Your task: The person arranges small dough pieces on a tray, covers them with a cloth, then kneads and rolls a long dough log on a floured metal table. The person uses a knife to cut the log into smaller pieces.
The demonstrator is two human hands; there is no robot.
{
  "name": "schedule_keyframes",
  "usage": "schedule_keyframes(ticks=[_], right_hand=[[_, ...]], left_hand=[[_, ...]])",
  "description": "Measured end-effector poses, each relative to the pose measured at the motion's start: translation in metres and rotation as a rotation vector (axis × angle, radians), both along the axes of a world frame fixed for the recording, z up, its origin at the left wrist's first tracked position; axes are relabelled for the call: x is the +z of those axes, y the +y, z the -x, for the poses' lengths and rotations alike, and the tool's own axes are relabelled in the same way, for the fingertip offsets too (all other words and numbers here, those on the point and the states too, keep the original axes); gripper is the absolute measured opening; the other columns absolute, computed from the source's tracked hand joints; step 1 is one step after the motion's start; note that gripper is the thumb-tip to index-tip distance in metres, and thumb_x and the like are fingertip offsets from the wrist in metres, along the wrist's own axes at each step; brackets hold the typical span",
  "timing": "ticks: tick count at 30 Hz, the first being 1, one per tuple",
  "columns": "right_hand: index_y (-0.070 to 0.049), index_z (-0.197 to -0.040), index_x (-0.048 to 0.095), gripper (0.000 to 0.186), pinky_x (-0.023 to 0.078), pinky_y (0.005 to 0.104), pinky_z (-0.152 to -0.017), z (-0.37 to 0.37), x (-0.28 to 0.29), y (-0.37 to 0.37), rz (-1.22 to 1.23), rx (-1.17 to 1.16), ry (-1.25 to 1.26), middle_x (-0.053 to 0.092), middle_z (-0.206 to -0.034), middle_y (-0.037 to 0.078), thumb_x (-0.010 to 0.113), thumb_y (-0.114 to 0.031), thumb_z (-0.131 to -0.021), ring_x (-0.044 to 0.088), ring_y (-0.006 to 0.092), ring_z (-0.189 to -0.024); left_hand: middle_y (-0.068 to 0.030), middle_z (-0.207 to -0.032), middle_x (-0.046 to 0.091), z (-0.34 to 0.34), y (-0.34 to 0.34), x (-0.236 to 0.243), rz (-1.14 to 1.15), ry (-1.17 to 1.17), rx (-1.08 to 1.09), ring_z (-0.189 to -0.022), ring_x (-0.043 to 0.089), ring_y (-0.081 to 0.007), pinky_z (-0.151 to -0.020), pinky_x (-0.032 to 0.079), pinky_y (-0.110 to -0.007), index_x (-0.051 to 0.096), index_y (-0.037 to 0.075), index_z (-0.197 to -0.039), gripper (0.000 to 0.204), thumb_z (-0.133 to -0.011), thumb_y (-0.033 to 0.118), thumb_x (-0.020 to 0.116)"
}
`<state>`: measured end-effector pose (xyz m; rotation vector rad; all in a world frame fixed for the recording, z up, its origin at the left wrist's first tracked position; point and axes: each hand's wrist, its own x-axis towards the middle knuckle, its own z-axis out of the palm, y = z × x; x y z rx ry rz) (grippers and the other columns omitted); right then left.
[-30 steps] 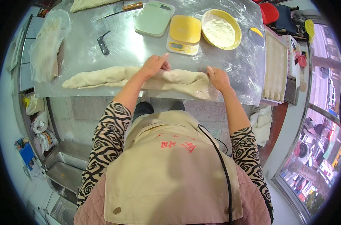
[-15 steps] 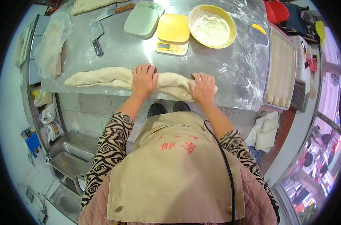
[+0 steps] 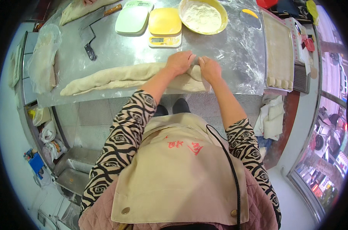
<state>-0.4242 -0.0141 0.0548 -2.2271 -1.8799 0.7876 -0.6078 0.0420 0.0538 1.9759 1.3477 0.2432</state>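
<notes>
A long pale roll of dough (image 3: 116, 78) lies along the near edge of the metal table, with a lengthwise fold on its side. My left hand (image 3: 180, 63) grips the far edge of the dough toward its right end, fingers curled over. Close beside it, my right hand (image 3: 210, 69) has its fingers bent onto the same edge at the right end. The hands are almost touching, and the dough under the fingers is partly hidden by them.
Beyond the dough stand a yellow scale (image 3: 165, 27), a pale green scale (image 3: 133, 17) and a yellow bowl of flour (image 3: 203, 19). A wooden-handled cleaver (image 3: 99, 14) and a black-handled blade (image 3: 90, 51) lie left. A plastic bag (image 3: 45, 57) covers something leftmost; a tray (image 3: 279, 50) stands right.
My left hand has moved right along the dough, and both hands are now close together at its far edge near the right end. The view has shifted slightly.
</notes>
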Motion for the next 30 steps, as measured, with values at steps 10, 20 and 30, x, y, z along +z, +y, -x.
schedule_keyframes(ticks=[10,20,30], right_hand=[[-0.013,-0.112,0.072,0.027,0.048,0.0492,-0.101,0.045,0.01,-0.082,-0.494,-0.024,-0.108,0.074,-0.119,0.013,0.062,-0.035,-0.101,0.068,0.0339,-0.113],[-0.015,-0.101,0.075,0.023,0.047,0.0493,-0.091,0.012,-0.048,-0.028,-0.634,-0.09,-0.132,0.073,-0.099,0.008,0.063,-0.034,-0.101,0.066,0.0322,-0.098],[-0.009,-0.108,0.078,0.044,0.049,0.0523,-0.099,0.011,-0.017,0.019,-0.194,-0.171,0.136,0.076,-0.106,0.018,0.057,-0.047,-0.106,0.069,0.0382,-0.107]], left_hand=[[-0.015,-0.124,0.07,0.016,-0.075,0.014,-0.417,0.111,-0.211,-0.125,0.062,-0.035,-0.114,0.041,-0.056,0.073,0.007,-0.124,0.04,-0.1,0.037,0.06],[-0.0086,-0.107,0.07,-0.014,-0.041,-0.038,-0.498,0.008,-0.033,-0.108,0.063,-0.0307,-0.098,0.046,-0.048,0.069,0.013,-0.107,0.021,-0.104,0.032,0.059],[-0.0129,-0.106,0.074,0.007,0.015,-0.008,0.118,-0.072,0.084,-0.106,0.068,-0.0349,-0.09,0.052,-0.052,0.072,0.01,-0.11,0.028,-0.105,0.034,0.057]])
